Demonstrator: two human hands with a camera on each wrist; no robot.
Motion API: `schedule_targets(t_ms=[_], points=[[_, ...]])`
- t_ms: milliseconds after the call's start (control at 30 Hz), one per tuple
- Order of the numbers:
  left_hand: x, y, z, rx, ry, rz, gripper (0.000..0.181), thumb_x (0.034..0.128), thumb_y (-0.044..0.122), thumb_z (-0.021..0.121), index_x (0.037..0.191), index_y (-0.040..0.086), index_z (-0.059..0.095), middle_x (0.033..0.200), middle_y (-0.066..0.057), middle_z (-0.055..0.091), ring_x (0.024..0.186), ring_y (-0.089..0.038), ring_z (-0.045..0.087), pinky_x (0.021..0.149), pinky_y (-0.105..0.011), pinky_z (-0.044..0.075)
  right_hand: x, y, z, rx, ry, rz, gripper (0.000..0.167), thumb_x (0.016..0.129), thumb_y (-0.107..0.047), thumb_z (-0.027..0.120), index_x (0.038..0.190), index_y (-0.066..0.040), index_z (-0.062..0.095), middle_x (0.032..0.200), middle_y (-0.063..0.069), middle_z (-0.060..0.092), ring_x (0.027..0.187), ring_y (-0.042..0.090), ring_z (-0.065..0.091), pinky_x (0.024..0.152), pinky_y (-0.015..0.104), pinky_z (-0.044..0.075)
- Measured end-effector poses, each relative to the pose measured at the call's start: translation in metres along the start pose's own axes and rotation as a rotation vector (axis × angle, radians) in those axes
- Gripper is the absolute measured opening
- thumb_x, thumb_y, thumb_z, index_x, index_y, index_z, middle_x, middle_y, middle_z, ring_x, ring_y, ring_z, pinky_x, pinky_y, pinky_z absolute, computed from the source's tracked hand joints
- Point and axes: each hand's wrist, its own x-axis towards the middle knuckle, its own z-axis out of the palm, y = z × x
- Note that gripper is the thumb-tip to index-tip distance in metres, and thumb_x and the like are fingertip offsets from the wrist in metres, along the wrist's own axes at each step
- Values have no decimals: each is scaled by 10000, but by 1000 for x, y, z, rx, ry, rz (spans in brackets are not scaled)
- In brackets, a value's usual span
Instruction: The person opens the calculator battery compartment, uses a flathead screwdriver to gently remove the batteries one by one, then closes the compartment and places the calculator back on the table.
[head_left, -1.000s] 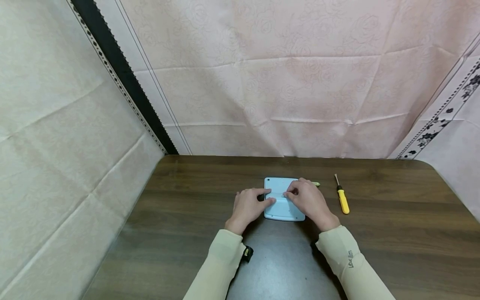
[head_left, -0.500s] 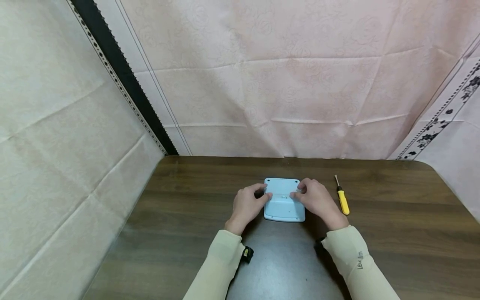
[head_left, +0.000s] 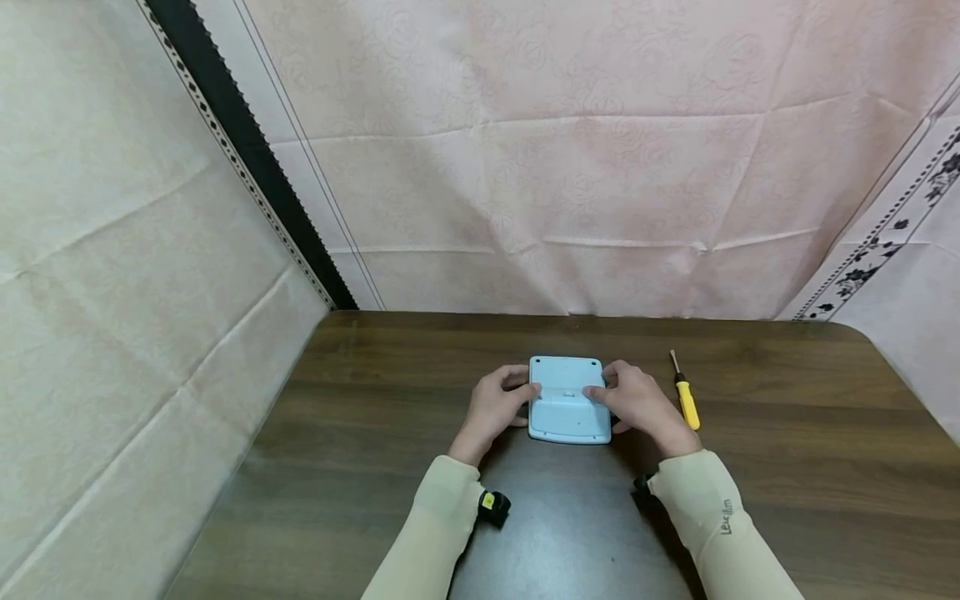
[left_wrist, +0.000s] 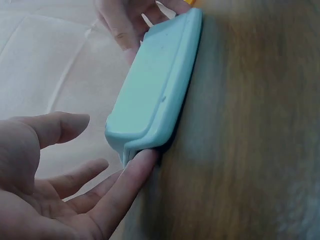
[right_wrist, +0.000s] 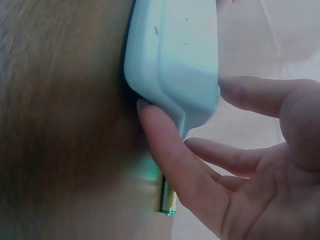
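Note:
A light-blue calculator [head_left: 568, 419] lies back side up on the table, with a battery cover and screw holes showing. At its left edge is my left hand [head_left: 492, 406]; in the left wrist view one fingertip [left_wrist: 146, 159] touches the lower edge, while the thumb [left_wrist: 65, 126] stands apart from the case. My right hand [head_left: 639, 402] holds the right edge. In the right wrist view its thumb [right_wrist: 245, 94] meets the back of the case and a finger [right_wrist: 162, 132] reaches under the edge. The calculator's front is hidden.
A yellow-handled screwdriver [head_left: 686, 400] lies right of the right hand. Beyond the calculator's right edge is a green and gold battery [right_wrist: 168, 199], partly hidden by fingers. Pale cloth [head_left: 570, 183] hangs behind the wooden table [head_left: 390, 400].
My right hand has left the middle of the calculator's back and moved right to its edge. My left hand has drawn back slightly to the left edge, fingers lower around the side.

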Motion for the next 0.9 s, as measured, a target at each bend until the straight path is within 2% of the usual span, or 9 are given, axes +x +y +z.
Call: schedule_targets(t_ms=[267, 400, 567, 733, 900], points=[[3, -3, -3, -23, -9, -27, 386, 1008, 1, 627, 1388, 36, 684, 1364, -141, 664, 1016, -226, 704, 707, -345, 639, 2, 4, -1, 39, -26, -8, 605, 1082, -234, 655, 1483, 147, 411, 1374, 356, 526, 955, 330, 696, 680, 398, 643], [5, -4, -6, -40, -40, -34, 387, 1011, -81, 626, 1365, 50, 709, 1351, -134, 670, 1033, -228, 718, 736, -337, 637, 2, 4, -3, 55, -23, -9, 608, 1086, -263, 651, 1489, 132, 423, 1403, 357, 514, 973, 335, 696, 692, 405, 642], [7, -6, -8, -55, -66, -37, 422, 964, -148, 665, 1320, 64, 745, 1185, -136, 745, 985, -222, 758, 760, -336, 636, 2, 5, -4, 82, 3, -21, 602, 1078, -309, 663, 1466, 108, 469, 1389, 336, 529, 980, 335, 679, 704, 397, 639], [7, -4, -10, -57, -95, -26, 443, 957, -147, 686, 1342, 66, 734, 1059, -153, 778, 964, -231, 772, 770, -351, 638, 1, 6, -6, 101, 69, -50, 528, 1060, -348, 684, 1374, 58, 560, 1337, 283, 575, 968, 323, 652, 723, 374, 635], [5, -1, -13, -42, -125, 9, 415, 973, -86, 713, 1352, 82, 732, 1161, -146, 763, 1012, -250, 764, 784, -390, 640, 0, 8, -10, 132, 90, -85, 476, 1066, -352, 673, 1317, 47, 613, 1295, 259, 607, 964, 303, 654, 739, 372, 630]])
